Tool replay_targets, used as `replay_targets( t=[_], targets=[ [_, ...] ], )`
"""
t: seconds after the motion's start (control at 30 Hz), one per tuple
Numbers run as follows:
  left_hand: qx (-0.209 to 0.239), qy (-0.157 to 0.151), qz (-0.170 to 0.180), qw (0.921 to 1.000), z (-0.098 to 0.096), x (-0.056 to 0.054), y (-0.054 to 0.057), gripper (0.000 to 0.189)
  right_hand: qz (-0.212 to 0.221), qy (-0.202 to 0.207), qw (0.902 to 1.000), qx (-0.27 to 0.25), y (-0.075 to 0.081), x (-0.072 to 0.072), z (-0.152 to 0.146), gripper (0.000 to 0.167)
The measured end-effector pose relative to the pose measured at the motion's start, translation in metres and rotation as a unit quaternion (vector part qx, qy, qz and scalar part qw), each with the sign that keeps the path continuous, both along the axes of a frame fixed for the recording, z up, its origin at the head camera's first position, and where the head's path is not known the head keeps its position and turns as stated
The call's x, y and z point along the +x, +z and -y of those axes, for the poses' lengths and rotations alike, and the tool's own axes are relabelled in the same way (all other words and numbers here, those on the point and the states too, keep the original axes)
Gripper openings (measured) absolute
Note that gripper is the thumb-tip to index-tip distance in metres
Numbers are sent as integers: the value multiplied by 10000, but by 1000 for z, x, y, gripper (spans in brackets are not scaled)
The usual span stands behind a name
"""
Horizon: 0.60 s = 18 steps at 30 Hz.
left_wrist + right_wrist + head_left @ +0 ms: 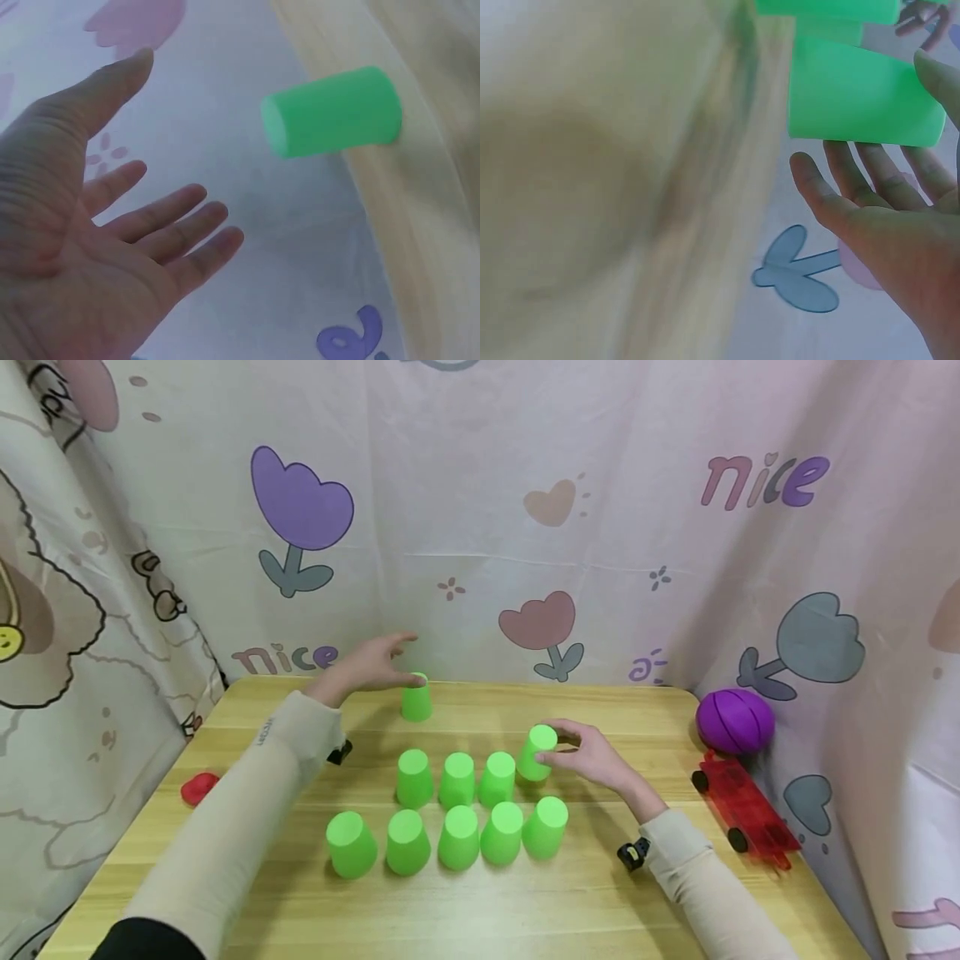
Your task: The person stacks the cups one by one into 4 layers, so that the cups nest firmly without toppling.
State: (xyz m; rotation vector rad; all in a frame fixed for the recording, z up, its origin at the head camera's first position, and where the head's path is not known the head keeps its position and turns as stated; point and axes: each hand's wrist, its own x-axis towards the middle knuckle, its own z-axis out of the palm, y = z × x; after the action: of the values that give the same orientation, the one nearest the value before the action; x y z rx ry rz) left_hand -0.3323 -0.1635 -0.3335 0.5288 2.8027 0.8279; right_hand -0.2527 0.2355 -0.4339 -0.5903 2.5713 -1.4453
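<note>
My left hand (367,669) is at the back of the table, beside an upside-down green cup (417,700) standing alone. Its fingers are extended and apart from the cup in the left wrist view. Farther right, my right hand (592,760) holds another green cup (537,753) between thumb and fingers; whether its rim touches the table is hard to tell. That cup is at the right end of a row with three more green cups (457,781). Nearer to me stands a front row of several upside-down green cups (459,837).
On the wooden table (480,910), a purple ball (735,721) and a red transparent toy car (746,806) are at the right edge. A small red object (199,788) lies at the left, near my sleeve. A printed curtain (450,527) hangs behind the table.
</note>
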Motion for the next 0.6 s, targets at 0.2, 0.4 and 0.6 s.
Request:
replay_targets(
  t=[0.2, 0.4, 0.6],
  targets=[
    [396, -210, -329, 9985, 23, 28, -5, 80, -214, -32, 9998, 25, 19, -16, 14, 59],
    [893, -477, -453, 9938, 47, 60, -20, 67, -369, -7, 9993, 67, 32, -35, 33, 54],
    [1408, -621, -470, 9870, 66, 94, -28, 56, -535, 215, 9982, 153, 45, -55, 55, 48]
  ],
)
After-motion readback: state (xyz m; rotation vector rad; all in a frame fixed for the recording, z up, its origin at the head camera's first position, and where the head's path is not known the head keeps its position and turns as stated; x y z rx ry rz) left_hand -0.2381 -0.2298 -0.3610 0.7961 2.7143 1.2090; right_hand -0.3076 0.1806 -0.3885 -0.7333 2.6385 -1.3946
